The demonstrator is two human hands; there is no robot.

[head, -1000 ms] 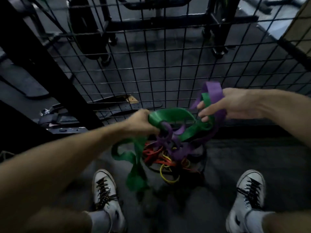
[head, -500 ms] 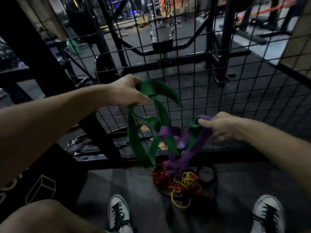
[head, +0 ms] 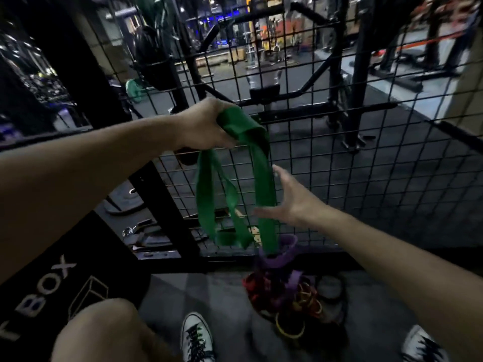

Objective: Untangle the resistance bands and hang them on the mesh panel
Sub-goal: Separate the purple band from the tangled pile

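Observation:
My left hand [head: 206, 125] grips the top of a wide green resistance band [head: 264, 184] and holds it up in front of the black mesh panel [head: 366, 158]. The band hangs in long loops; its lower end runs into a purple band [head: 281, 253]. Beneath lies a tangled heap of red, purple and yellow bands [head: 285, 299] on the floor. My right hand [head: 290, 202] is just right of the green band with fingers spread, holding nothing.
A thick black post [head: 156, 199] stands left of the panel, with a black mat printed BOX [head: 47, 288] at the lower left. My white shoes [head: 196, 338] are on the grey floor. Gym racks and machines stand behind the mesh.
My left hand has lifted the green band higher. My right hand has let go of the purple band, which has dropped toward the heap, and now hovers open beside the green band.

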